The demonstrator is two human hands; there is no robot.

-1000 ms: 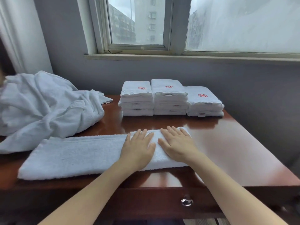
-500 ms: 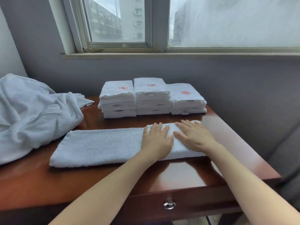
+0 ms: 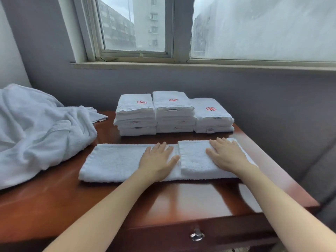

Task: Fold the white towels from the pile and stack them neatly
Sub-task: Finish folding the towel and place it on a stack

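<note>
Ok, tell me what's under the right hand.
The right hand lies flat on the folded-over flap of the long towel. The layer below shows only at its edges; the table beneath is covered.

The left hand (image 3: 157, 159) and right hand (image 3: 227, 157) are bare, and both slim forearms (image 3: 109, 202) are uncovered.

A long towel (image 3: 116, 160) lies left to right across the middle of the table (image 3: 181, 202). Its right end is doubled over on top of itself, and the right hand (image 3: 225, 155) lies flat on that part. The left hand (image 3: 157, 159) lies flat just left of the doubled edge. Behind the towel a row of three stacks (image 3: 173, 111) stands side by side by the wall, under the window (image 3: 134, 24). The loose pile (image 3: 40, 131) sits at the table's left end, and a drawer knob (image 3: 196, 235) is on the front face.
</note>
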